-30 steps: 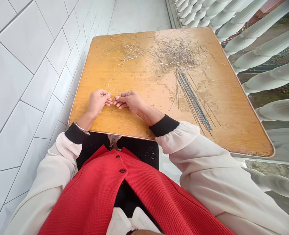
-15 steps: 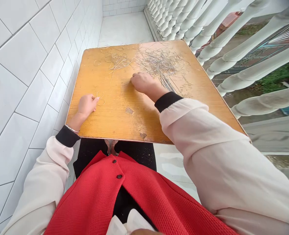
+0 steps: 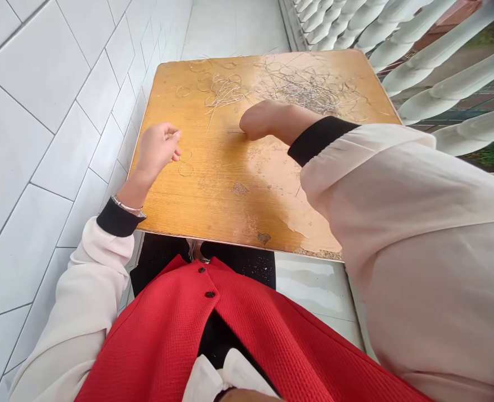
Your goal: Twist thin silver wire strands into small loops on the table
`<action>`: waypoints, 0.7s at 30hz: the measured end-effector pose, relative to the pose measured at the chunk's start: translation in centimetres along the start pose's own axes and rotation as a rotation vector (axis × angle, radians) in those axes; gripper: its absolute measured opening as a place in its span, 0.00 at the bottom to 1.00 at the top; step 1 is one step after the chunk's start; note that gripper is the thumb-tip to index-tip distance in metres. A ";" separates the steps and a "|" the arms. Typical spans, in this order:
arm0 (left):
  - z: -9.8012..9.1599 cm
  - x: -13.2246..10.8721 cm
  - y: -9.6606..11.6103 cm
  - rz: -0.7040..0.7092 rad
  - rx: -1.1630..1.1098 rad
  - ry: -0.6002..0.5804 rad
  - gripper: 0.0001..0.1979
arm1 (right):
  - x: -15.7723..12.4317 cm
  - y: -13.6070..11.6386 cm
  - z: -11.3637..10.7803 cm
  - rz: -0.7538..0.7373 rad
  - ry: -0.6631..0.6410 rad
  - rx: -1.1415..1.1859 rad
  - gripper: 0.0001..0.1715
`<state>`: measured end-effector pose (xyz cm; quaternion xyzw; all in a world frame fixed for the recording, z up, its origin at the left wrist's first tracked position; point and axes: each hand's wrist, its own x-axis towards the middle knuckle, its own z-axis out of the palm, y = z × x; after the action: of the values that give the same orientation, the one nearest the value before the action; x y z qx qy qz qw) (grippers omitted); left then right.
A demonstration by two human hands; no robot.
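Note:
My left hand (image 3: 161, 148) hovers over the left side of the worn wooden table (image 3: 213, 206), its fingers loosely curled and apart. Just right of its fingertips lie thin bent wire loops (image 3: 186, 167) on the tabletop; whether a fingertip touches them is hard to see. Near the table's middle my right hand (image 3: 261, 118) is closed, back of the hand up. A short thin wire (image 3: 233, 132) pokes out to the left from beneath its fingers, which are mostly hidden.
Behind my right hand spreads a tangled heap of thin wires (image 3: 313, 92). A smaller bunch of bent wires (image 3: 225, 92) lies at the back left, near a single ring (image 3: 183, 91). White tiled wall (image 3: 49, 117) borders the left; a white balustrade (image 3: 439, 84) runs along the right.
My left hand has risen away from the wire loops, its fingers loosening, while the loops stay on the table. The view has shifted; my right hand stays near the same wire.

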<state>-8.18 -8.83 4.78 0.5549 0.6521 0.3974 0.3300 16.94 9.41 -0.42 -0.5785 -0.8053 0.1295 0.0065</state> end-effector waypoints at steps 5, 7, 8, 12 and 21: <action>1.7 0.6 0.0 0.051 -0.022 0.015 0.06 | -3.0 -2.8 -1.3 -0.061 -0.150 -0.538 0.40; 2.0 0.7 -1.2 0.047 -0.002 0.013 0.07 | -4.0 -3.2 -1.5 -0.086 -0.175 -0.601 0.40; 2.0 0.8 -1.8 0.043 0.023 0.009 0.07 | -4.4 -3.3 -1.5 -0.090 -0.183 -0.608 0.39; 1.3 0.8 -3.8 0.070 0.122 0.017 0.06 | -6.5 -4.4 -1.1 -0.085 -0.162 -0.578 0.26; 1.2 -0.3 -4.8 0.084 0.334 -0.063 0.12 | -11.8 -9.9 5.0 -0.151 0.195 0.225 0.15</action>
<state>-9.34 -9.28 -0.05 0.6410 0.6745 0.2795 0.2368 10.85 -5.50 -1.46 -0.5219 -0.8224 0.1612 0.1593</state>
